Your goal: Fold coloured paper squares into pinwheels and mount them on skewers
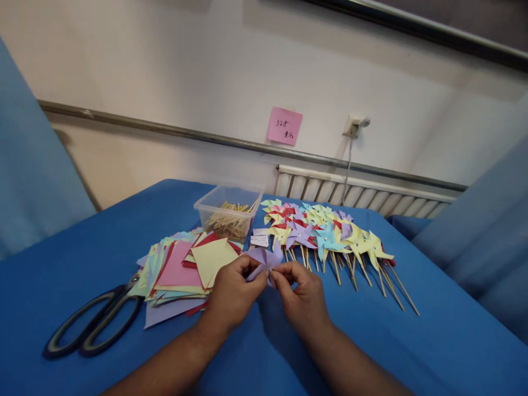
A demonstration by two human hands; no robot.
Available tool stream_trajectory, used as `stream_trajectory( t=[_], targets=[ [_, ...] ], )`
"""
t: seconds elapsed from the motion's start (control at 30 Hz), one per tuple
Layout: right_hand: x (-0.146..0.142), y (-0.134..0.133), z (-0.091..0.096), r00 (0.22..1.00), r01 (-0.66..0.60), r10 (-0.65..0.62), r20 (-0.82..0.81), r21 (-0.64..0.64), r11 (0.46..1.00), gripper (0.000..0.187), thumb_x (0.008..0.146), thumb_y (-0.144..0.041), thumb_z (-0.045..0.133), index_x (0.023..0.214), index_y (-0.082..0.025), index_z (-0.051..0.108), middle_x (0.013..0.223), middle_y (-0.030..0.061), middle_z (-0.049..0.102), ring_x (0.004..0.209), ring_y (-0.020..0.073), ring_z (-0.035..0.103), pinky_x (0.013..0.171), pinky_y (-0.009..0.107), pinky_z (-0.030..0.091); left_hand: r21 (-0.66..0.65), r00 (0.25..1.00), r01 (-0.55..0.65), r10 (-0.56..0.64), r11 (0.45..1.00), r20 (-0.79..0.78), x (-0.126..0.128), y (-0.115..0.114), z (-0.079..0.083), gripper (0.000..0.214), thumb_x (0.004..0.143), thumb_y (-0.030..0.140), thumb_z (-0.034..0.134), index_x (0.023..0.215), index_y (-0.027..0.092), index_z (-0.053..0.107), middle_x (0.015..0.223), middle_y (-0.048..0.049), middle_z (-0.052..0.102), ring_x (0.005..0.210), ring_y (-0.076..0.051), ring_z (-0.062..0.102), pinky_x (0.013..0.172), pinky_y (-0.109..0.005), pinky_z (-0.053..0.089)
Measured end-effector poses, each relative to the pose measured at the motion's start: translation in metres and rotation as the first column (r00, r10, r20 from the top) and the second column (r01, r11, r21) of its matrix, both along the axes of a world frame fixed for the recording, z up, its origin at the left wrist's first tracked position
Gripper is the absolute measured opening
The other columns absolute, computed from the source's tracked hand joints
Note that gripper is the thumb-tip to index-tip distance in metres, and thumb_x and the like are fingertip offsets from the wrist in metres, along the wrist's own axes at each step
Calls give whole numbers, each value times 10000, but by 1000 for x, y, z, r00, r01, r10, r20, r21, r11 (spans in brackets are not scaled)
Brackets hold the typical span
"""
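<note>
Between my two hands is a purple paper pinwheel [264, 257], held above the blue cloth. My left hand [233, 294] is closed on its left side, thumb near the centre. The fingertips of my right hand [303, 294] pinch close to the pinwheel's middle; whether they also hold a pin or something small is hidden. Left of my hands lies a pile of coloured paper squares [181, 267], with black-handled scissors [99, 319] partly under it. Beyond and to the right, many finished pinwheels on sticks [325, 236] lie in rows.
A clear plastic box [226, 212] of wooden sticks [231, 223] stands behind the paper pile. Small white labels [259, 237] lie beside it. Blue cloth [371, 341] covers the table. A radiator [355, 192], a rail and a pink note [284, 126] are at the wall.
</note>
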State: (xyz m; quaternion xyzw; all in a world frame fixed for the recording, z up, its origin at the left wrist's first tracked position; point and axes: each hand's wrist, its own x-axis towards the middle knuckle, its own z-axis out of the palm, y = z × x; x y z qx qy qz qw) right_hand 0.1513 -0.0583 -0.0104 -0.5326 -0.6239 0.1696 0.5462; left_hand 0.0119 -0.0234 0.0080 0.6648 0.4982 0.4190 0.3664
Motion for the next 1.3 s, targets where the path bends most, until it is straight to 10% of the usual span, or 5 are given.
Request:
stream_trajectory(
  t=[1.3],
  targets=[
    [-1,-3,2,1000,-10,10,-11,-58,998,92,823,-218,563,770,-186,631,695,-6,658,642,134,606,627,236,449,91,994,-1,11,996,-112,3,-8,7,93,739,253,584,786,205,649,721,30,691,689,-159,635,629,-246,448]
  ],
)
